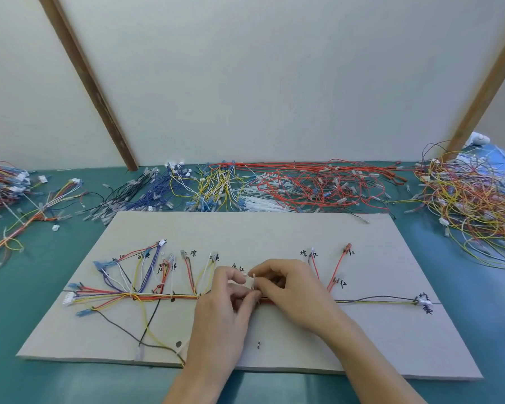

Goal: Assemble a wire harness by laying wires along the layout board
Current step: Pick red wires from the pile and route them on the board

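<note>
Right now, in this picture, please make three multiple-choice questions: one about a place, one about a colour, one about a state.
1. Where does the layout board lie?
A. on the teal table
B. on the floor
C. against the wall

2. What colour is the big wire pile behind the board's right half?
A. green
B. mostly red
C. purple

3. What are the left hand and right hand doing?
A. resting flat
B. holding scissors
C. pinching a small white piece over the main bundle

Answers: 1 A, teal table surrounds the board. 2 B, red loops dominate. 3 C, fingers curl round the piece.
</note>
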Tool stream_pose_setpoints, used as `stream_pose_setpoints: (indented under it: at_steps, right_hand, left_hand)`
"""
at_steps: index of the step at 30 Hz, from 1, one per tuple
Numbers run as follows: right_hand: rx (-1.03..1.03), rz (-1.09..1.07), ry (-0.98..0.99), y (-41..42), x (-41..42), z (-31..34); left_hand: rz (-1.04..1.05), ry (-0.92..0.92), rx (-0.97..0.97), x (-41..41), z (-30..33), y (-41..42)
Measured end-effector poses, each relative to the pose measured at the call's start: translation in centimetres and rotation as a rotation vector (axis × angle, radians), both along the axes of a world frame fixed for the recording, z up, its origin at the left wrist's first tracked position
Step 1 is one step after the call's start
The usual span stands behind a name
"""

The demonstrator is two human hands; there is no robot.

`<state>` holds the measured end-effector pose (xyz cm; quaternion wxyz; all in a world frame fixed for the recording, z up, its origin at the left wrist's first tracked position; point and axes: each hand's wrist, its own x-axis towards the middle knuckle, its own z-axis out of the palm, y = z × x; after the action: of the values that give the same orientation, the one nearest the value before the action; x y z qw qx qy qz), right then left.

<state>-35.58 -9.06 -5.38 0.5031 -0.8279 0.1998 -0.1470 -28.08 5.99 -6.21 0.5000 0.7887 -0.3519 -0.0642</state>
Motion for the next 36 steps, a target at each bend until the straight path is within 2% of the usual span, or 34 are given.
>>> stream_pose_setpoints:
  at_steps: [8, 14, 21, 28, 36]
  right_hand:
    - [0.06, 0.163, 0.074, -1.0, -0.4, 1.3]
    - [-0.097, 0.147, 0.142, -0.9, 0.0, 1.0]
    - [-0.013, 0.093, 0.082, -1.0, 0.2, 0.6]
    - [0.051, 0.077, 0.066, -1.1, 0.2, 0.6]
    - [0.103, 0.019, 0.046, -1.1, 0.2, 0.5]
  left_hand:
    - [0.073, 0.097, -0.036, 0.2, -0.7, -0.3]
    - [0.067, 0.128, -0.093, 0.1, -0.6, -0.3]
    - [0.055, -0.023, -0.063, 0.0, -1.0, -0.1]
    - [0.046, -0.05, -0.155, -0.1, -1.0, 0.0]
    - [0.07, -0.086, -0.15, 0.1, -1.5, -0.1]
